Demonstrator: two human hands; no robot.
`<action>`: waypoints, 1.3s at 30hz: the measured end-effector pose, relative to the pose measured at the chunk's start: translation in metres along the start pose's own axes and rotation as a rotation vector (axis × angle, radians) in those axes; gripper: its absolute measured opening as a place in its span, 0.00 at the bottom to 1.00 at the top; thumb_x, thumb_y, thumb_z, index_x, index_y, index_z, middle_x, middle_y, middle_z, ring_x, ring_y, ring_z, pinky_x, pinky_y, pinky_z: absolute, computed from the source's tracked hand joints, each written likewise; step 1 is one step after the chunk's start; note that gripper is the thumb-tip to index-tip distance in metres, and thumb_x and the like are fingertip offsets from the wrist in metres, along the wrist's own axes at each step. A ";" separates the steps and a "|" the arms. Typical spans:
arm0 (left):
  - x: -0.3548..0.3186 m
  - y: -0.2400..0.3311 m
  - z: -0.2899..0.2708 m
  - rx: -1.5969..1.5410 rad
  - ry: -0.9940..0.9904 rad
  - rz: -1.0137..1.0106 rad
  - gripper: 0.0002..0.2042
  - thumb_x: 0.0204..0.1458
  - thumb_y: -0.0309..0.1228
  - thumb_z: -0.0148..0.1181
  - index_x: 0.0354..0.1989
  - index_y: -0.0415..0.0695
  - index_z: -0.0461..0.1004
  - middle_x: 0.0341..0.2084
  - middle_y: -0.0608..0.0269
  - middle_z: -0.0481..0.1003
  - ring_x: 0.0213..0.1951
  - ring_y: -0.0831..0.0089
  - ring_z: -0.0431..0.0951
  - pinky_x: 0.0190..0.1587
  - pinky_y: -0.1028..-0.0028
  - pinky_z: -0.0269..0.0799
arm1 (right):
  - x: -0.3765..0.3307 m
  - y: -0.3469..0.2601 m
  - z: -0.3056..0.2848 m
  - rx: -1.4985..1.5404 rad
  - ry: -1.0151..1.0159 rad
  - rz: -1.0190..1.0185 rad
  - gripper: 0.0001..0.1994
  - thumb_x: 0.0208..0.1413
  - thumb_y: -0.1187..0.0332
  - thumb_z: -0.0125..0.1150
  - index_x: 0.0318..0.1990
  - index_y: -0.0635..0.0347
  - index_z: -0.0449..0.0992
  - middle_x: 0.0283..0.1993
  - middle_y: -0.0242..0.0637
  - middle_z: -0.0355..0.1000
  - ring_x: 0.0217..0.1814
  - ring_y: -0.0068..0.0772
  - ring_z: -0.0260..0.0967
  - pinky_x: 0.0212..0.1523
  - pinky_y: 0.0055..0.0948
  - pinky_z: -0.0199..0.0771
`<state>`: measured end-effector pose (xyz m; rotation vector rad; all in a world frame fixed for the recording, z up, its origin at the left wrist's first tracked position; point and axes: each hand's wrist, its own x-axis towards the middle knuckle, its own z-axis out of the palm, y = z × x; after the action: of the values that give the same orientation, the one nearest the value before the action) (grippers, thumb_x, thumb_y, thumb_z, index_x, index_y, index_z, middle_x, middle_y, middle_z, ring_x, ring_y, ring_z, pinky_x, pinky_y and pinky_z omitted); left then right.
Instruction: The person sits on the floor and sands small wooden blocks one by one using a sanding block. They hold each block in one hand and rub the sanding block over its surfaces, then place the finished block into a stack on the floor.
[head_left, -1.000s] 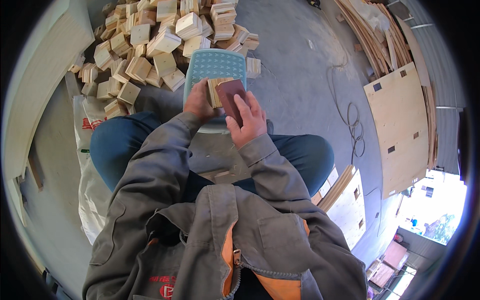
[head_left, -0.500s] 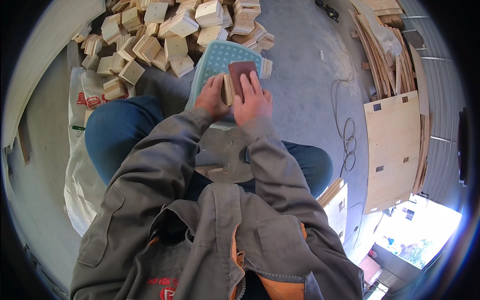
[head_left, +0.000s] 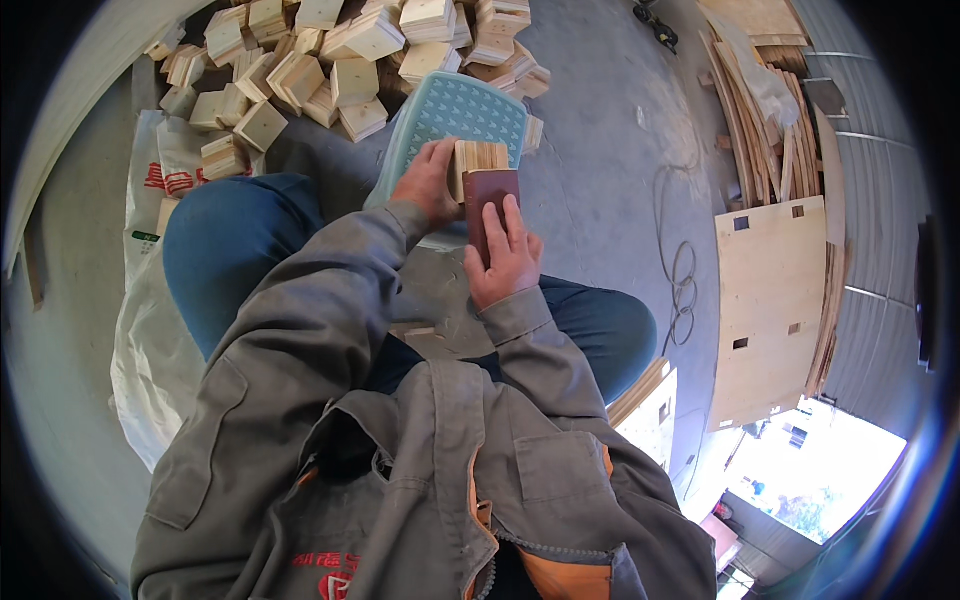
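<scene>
A light plywood block (head_left: 482, 154), with layered edges, is held over the light-blue plastic stool (head_left: 455, 98) between my knees. My left hand (head_left: 430, 187) grips it from its left side, fingers wrapped behind it. My right hand (head_left: 507, 258) holds a flat reddish-brown sanding block (head_left: 492, 183) against the near right part of the wood. Two of its fingers lie along the sanding block's face, and the thumb is at its left edge. The sanding block covers part of the plywood block.
A heap of similar plywood blocks (head_left: 355, 82) lies beyond the stool, to the left. A white sack (head_left: 150, 290) is beside my left knee. On the right are a thin cable (head_left: 683, 280) on the floor, leaning plywood sheets (head_left: 770, 300) and wood strips (head_left: 755, 120).
My right hand has drawn the sanding block toward me, baring the plywood block's far edge. The plywood block now shows its layered side upward; my left hand still grips it.
</scene>
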<state>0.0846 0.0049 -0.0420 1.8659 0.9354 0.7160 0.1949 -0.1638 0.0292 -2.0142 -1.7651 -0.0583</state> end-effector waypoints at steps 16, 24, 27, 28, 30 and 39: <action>0.003 -0.006 0.003 0.013 -0.007 -0.022 0.51 0.41 0.41 0.83 0.74 0.44 0.59 0.67 0.43 0.66 0.68 0.43 0.70 0.69 0.57 0.70 | 0.080 0.007 0.026 -0.086 -0.020 0.156 0.32 0.56 0.62 0.67 0.72 0.47 0.74 0.80 0.42 0.62 0.65 0.59 0.68 0.69 0.50 0.69; -0.002 0.002 0.003 0.013 0.018 -0.059 0.52 0.36 0.37 0.83 0.73 0.46 0.60 0.66 0.47 0.67 0.67 0.46 0.71 0.68 0.58 0.73 | -0.011 -0.001 -0.006 -0.041 -0.019 0.063 0.34 0.56 0.65 0.70 0.72 0.55 0.73 0.79 0.50 0.62 0.69 0.55 0.68 0.70 0.47 0.64; -0.002 0.001 0.005 0.034 0.031 -0.044 0.51 0.37 0.37 0.83 0.73 0.45 0.60 0.66 0.48 0.67 0.67 0.46 0.71 0.68 0.58 0.73 | 0.000 -0.005 -0.002 -0.062 0.024 0.021 0.32 0.52 0.66 0.72 0.68 0.55 0.77 0.78 0.50 0.63 0.61 0.56 0.68 0.64 0.48 0.70; -0.003 0.000 0.006 0.042 0.035 -0.034 0.51 0.38 0.37 0.82 0.73 0.45 0.61 0.66 0.48 0.67 0.67 0.46 0.71 0.68 0.58 0.73 | 0.006 -0.005 0.001 -0.064 0.038 0.028 0.32 0.52 0.66 0.71 0.68 0.54 0.78 0.78 0.49 0.63 0.61 0.56 0.68 0.64 0.48 0.71; -0.002 0.000 0.006 0.024 0.017 -0.043 0.49 0.42 0.39 0.81 0.74 0.44 0.61 0.67 0.45 0.67 0.68 0.45 0.70 0.69 0.58 0.71 | 0.022 -0.004 0.010 -0.066 0.072 0.041 0.31 0.52 0.66 0.71 0.68 0.52 0.78 0.78 0.46 0.63 0.61 0.56 0.68 0.64 0.49 0.71; 0.003 -0.006 0.009 -0.001 0.017 -0.022 0.46 0.45 0.39 0.79 0.74 0.44 0.61 0.67 0.44 0.67 0.68 0.44 0.70 0.69 0.57 0.70 | 0.084 0.003 0.029 -0.088 0.005 0.112 0.32 0.55 0.64 0.69 0.70 0.46 0.76 0.79 0.41 0.63 0.61 0.57 0.69 0.66 0.50 0.71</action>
<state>0.0914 0.0051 -0.0507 1.8487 0.9652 0.7202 0.2048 -0.0752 0.0303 -2.1699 -1.6703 -0.1076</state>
